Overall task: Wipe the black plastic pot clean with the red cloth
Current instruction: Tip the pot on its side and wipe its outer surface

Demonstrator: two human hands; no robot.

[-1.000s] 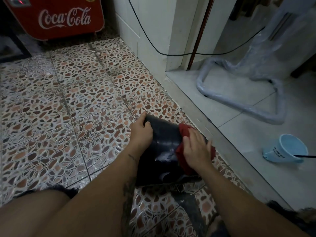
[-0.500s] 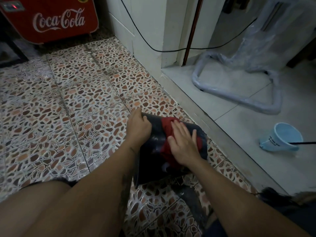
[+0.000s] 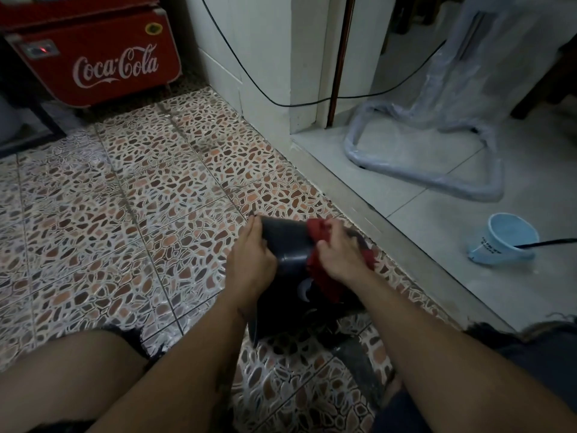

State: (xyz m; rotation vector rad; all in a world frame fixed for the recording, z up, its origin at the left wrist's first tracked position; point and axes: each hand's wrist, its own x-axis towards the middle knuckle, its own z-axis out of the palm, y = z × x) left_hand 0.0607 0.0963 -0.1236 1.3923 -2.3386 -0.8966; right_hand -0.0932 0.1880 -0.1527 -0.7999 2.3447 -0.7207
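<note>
The black plastic pot (image 3: 288, 245) lies on its side over the patterned floor tiles between my arms. My left hand (image 3: 249, 260) grips its left side near the far end. My right hand (image 3: 338, 256) presses the red cloth (image 3: 318, 232) against the pot's upper right side, fingers bunched over it. More of the cloth hangs down below my right palm. The pot's lower, wider end is dark and partly hidden by my forearms.
A red Coca-Cola cooler (image 3: 103, 64) stands at the back left. A raised grey threshold (image 3: 390, 235) runs diagonally on the right. Beyond it are a light blue bucket (image 3: 502, 242), a plastic-wrapped frame (image 3: 437, 173) and a black cable (image 3: 281, 101). My knees frame the bottom.
My right hand has slid the red cloth from the pot's right side up toward its far end. My left hand keeps its hold. The camera tilted slightly.
</note>
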